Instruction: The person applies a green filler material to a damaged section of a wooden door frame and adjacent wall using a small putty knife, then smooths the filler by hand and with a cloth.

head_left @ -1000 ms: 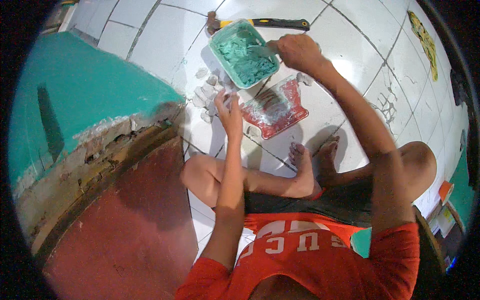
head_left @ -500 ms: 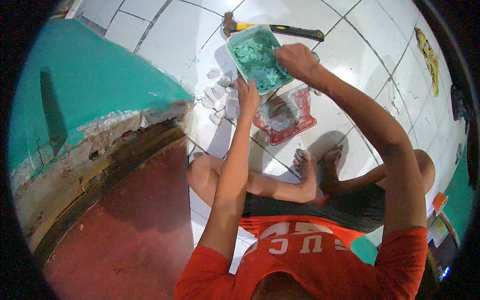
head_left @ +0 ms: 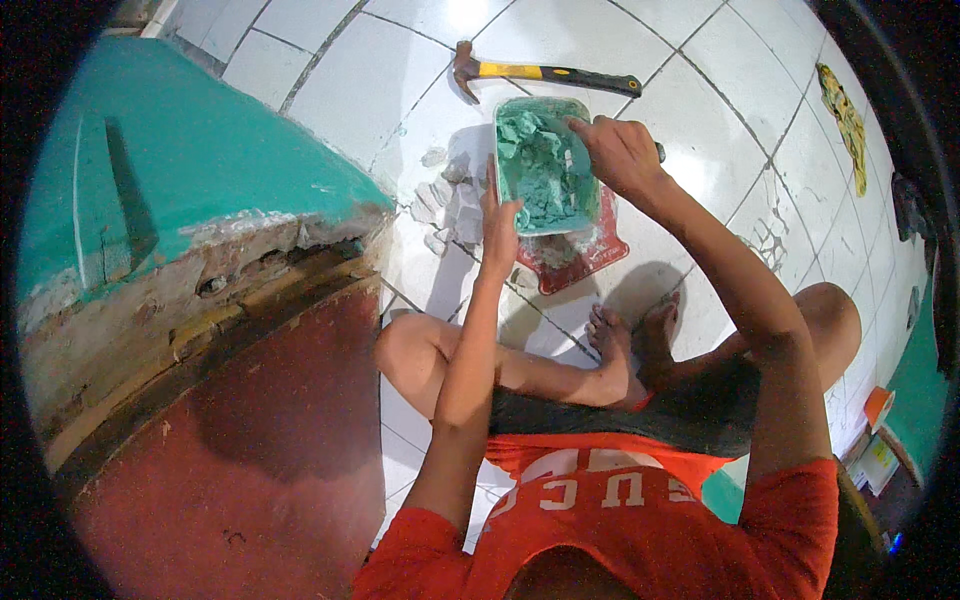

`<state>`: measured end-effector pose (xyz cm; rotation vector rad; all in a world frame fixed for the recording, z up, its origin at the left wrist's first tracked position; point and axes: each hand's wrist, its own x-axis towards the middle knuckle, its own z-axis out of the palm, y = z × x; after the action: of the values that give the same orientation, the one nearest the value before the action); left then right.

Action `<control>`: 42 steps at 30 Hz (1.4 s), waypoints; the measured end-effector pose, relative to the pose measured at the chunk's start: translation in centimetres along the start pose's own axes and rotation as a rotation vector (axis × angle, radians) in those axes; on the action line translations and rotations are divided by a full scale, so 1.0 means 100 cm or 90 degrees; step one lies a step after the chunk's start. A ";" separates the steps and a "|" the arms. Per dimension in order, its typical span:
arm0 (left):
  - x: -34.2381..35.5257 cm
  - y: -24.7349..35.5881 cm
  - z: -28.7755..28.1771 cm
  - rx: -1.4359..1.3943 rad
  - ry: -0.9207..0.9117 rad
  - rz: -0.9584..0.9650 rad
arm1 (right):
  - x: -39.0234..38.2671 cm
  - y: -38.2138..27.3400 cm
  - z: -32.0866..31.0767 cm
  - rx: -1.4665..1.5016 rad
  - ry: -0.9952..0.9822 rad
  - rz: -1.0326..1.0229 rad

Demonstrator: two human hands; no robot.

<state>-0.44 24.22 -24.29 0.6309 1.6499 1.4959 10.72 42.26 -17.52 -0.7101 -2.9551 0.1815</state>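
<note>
A rectangular plastic tub (head_left: 548, 222) with a pale rim holds a crumbly, pasty green mix (head_left: 540, 165). My left hand (head_left: 499, 222) grips the tub by its near left side, thumb at the rim. At the tub's right side is my right hand (head_left: 622, 155), closed round a tool whose rounded dark handle end (head_left: 660, 152) pokes out past the fist. Its index finger points over the mix; the tool's working end cannot be made out. Beneath the tub lies a red plastic piece (head_left: 580, 268) smeared with white powder.
A claw hammer (head_left: 545, 73) with a yellow and black handle lies beyond the tub. Broken grey-white chunks (head_left: 440, 205) lie to its left. A chipped ledge (head_left: 200, 275) edges the green wall (head_left: 220, 150) at left. A yellow patterned cloth (head_left: 845, 125) rests at far right.
The tub has come nearer and to the right and turned more upright in view. My right hand has moved right and nearer, and the green mix has shifted inside.
</note>
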 end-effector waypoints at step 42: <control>-0.108 -0.014 -0.040 -0.204 0.167 0.086 | -0.056 -0.099 -0.053 -0.020 -0.142 -0.027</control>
<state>2.47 13.03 -23.27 0.3871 1.5309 1.9603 11.96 31.46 -11.30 -0.6698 -3.1883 0.2239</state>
